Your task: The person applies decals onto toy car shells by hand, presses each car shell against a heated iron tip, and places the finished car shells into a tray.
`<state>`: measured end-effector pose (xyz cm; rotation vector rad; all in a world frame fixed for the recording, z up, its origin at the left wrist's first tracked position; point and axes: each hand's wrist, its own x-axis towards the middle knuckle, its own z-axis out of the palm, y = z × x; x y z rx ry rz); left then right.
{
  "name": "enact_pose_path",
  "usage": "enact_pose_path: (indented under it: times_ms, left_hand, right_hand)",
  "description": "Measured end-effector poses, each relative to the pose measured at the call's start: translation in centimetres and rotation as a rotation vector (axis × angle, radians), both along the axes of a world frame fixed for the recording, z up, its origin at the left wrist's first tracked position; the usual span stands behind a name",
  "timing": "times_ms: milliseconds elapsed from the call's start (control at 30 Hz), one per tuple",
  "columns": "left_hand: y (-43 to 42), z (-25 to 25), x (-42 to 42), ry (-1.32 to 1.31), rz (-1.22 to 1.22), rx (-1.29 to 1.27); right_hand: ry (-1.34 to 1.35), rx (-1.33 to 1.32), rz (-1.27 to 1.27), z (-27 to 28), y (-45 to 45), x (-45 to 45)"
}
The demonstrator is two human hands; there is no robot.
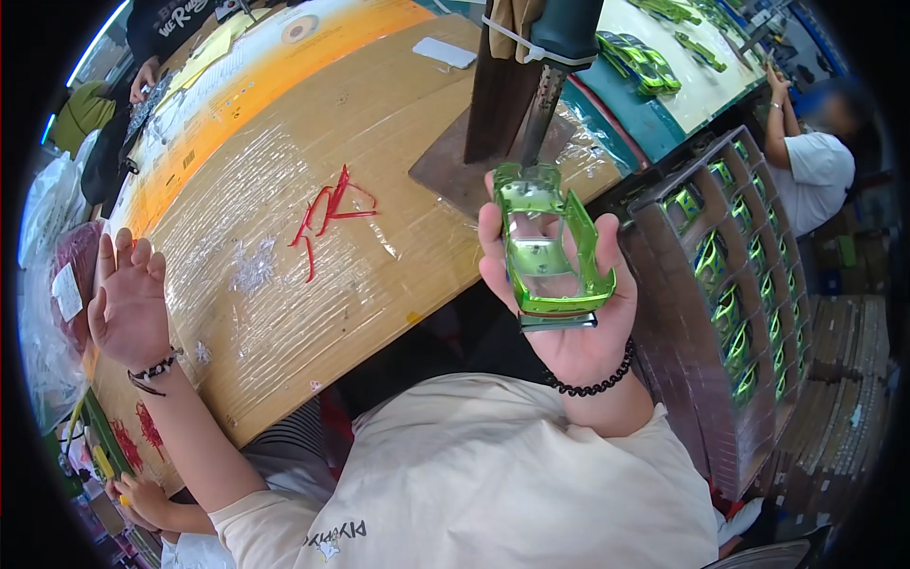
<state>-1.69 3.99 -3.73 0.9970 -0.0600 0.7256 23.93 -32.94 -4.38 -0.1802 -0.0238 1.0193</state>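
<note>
My right hand [607, 313] grips a shiny green toy car body shell [545, 251] from beneath, its fingers and thumb along the sides. The shell has open window holes. Its far end sits right below the metal shaft [542, 114] of an upright tool with a dark green handle [566, 33]; I cannot tell whether they touch. My left hand [133, 299] is raised at the table's left edge, palm up and fingers stretched out, holding nothing.
Red plastic strips [332, 213] and clear scraps [253, 264] lie on the taped cardboard tabletop [360, 313]. A divided crate [678, 313] of green shells stands at right. More shells [640, 62] rest at the back. Co-workers [820, 171] sit nearby.
</note>
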Motion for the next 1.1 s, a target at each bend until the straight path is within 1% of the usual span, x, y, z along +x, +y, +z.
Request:
enact_pose_path:
  times_ms: [100,300,500,767,1100]
  left_hand:
    - [-0.1,0.0,-0.1,0.009,0.014,-0.002]
    - [-0.1,0.1,-0.1,0.011,0.014,0.011]
    - [-0.2,0.2,0.0,0.023,0.027,0.015]
    - [-0.5,0.4,0.0,0.029,0.049,0.008]
    - [-0.3,0.3,0.0,0.015,0.011,0.027]
  right_hand:
    - [-0.017,0.022,0.07,-0.3,0.2,-0.1]
    - [0.035,0.066,0.108,-0.5,0.6,-0.3]
    - [0.068,0.084,0.121,-0.6,1.0,-0.3]
    - [0.034,0.117,0.143,-0.7,1.7,-0.1]
    - [0.016,0.139,0.116,-0.5,1.9,-0.1]
